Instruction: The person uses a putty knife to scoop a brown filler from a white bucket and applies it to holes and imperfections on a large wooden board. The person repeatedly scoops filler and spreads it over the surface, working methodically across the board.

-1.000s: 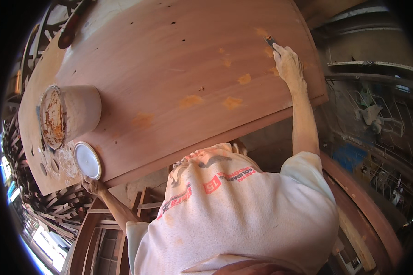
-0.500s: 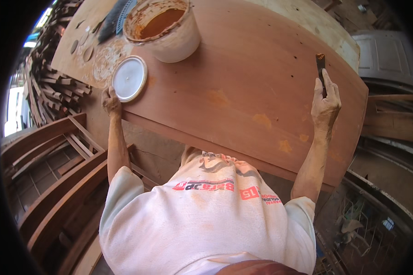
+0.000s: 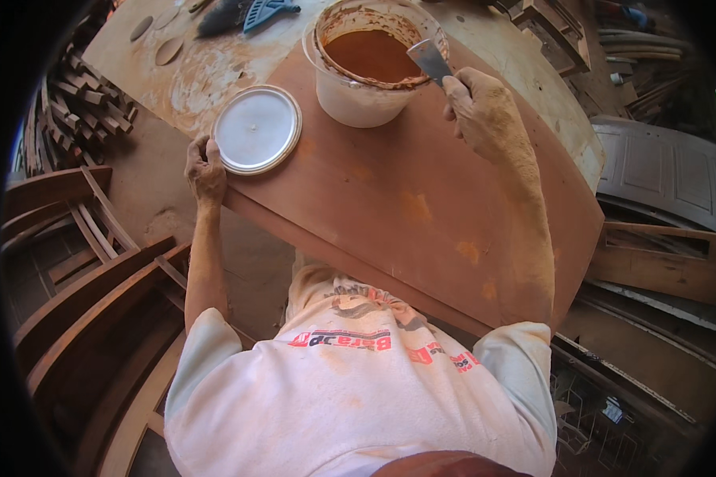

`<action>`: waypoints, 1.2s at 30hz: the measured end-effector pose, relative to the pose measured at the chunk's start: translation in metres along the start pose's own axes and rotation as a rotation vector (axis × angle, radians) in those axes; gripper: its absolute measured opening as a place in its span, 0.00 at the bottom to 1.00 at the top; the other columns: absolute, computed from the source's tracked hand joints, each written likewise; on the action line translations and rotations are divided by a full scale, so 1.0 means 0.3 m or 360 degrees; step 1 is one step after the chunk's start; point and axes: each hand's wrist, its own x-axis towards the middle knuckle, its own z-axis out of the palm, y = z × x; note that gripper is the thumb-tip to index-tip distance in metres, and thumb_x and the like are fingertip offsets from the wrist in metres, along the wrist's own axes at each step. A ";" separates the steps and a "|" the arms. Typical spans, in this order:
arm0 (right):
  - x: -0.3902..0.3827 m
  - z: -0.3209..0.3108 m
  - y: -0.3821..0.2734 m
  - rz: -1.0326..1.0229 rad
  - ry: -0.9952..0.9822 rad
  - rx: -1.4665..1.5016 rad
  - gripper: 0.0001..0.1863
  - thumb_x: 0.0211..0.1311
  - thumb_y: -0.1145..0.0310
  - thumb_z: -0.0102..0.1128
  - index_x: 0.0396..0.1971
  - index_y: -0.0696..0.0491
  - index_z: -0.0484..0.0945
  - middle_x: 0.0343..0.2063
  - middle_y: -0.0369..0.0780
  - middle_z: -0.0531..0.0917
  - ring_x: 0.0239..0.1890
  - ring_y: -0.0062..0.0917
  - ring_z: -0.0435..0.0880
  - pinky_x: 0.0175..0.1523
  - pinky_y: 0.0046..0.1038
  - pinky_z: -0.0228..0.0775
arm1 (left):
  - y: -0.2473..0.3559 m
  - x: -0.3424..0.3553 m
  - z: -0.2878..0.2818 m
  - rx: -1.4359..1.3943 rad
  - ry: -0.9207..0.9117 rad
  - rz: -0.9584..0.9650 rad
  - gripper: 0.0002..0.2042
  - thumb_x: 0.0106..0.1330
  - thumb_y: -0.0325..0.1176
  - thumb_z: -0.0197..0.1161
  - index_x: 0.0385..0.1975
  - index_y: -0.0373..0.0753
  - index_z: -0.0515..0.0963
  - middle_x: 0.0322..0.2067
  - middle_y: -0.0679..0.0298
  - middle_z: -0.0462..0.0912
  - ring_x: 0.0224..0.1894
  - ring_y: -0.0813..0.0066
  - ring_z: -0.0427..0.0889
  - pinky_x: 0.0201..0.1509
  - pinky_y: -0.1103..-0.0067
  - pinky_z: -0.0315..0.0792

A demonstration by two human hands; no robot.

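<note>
My right hand [image 3: 485, 111] is closed around a putty knife [image 3: 429, 60], whose metal blade reaches over the right rim of a whitish plastic bucket [image 3: 354, 107]. Reddish-brown paste [image 3: 374, 56] lies in the bucket and coats its inner wall. At the left edge of the board, my left hand [image 3: 205, 171] has its fingers curled at the rim of a round, pale lid [image 3: 254, 131], with the thumb against it. A broad reddish-brown wooden board [image 3: 358, 207] lies under the bucket, with orange-tan patches on its surface.
Behind the board is a paler, paste-smeared tabletop [image 3: 195, 87] with a blue-and-black brush [image 3: 254, 16] and oval pieces [image 3: 169, 51]. Curved wooden frames [image 3: 95, 302] stand at left, below stacked wood strips [image 3: 79, 103]. A panelled door [image 3: 668, 167] and more frames are at right.
My right hand has brought the putty knife from the board's right side leftward to the bucket. Orange paste showed on its tip before; the visible blade now looks bare. The view has shifted.
</note>
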 end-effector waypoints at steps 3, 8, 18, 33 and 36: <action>0.022 -0.024 -0.117 -0.0214 -0.0008 -0.0184 0.16 0.79 0.62 0.50 0.38 0.57 0.82 0.26 0.38 0.84 0.24 0.22 0.83 0.33 0.29 0.77 | 0.007 0.001 0.001 0.0024 -0.0064 -0.0018 0.16 0.76 0.40 0.61 0.50 0.33 0.82 0.40 0.55 0.89 0.42 0.66 0.88 0.51 0.71 0.80; 0.087 0.079 -0.298 -0.0774 -0.0249 -0.1190 0.13 0.77 0.66 0.52 0.40 0.56 0.84 0.31 0.45 0.86 0.36 0.37 0.86 0.47 0.42 0.79 | 0.003 -0.003 -0.031 -0.0028 -0.0117 -0.0040 0.15 0.75 0.37 0.62 0.52 0.32 0.81 0.38 0.55 0.89 0.40 0.67 0.88 0.48 0.72 0.81; 0.263 -0.031 -0.303 -0.0193 -0.0333 -0.2084 0.15 0.79 0.66 0.51 0.54 0.54 0.85 0.42 0.47 0.89 0.49 0.37 0.89 0.57 0.43 0.82 | -0.007 0.005 -0.053 -0.0204 -0.0260 -0.0084 0.15 0.76 0.36 0.64 0.53 0.32 0.80 0.39 0.57 0.89 0.41 0.72 0.87 0.49 0.74 0.81; 0.061 -0.045 -0.129 -0.0214 0.0164 -0.1186 0.20 0.77 0.54 0.60 0.50 0.57 0.84 0.34 0.46 0.87 0.37 0.32 0.87 0.47 0.39 0.78 | 0.001 0.218 -0.164 -0.1640 -0.0438 -0.0590 0.13 0.78 0.29 0.62 0.56 0.28 0.77 0.47 0.58 0.85 0.45 0.79 0.86 0.51 0.83 0.81; 0.002 -0.030 -0.088 -0.0170 0.0346 -0.1080 0.19 0.76 0.52 0.61 0.46 0.54 0.85 0.33 0.44 0.88 0.37 0.32 0.88 0.45 0.37 0.80 | 0.176 0.306 -0.159 -0.1539 -0.0197 -0.0199 0.12 0.77 0.29 0.64 0.53 0.29 0.79 0.45 0.59 0.87 0.46 0.78 0.85 0.53 0.81 0.80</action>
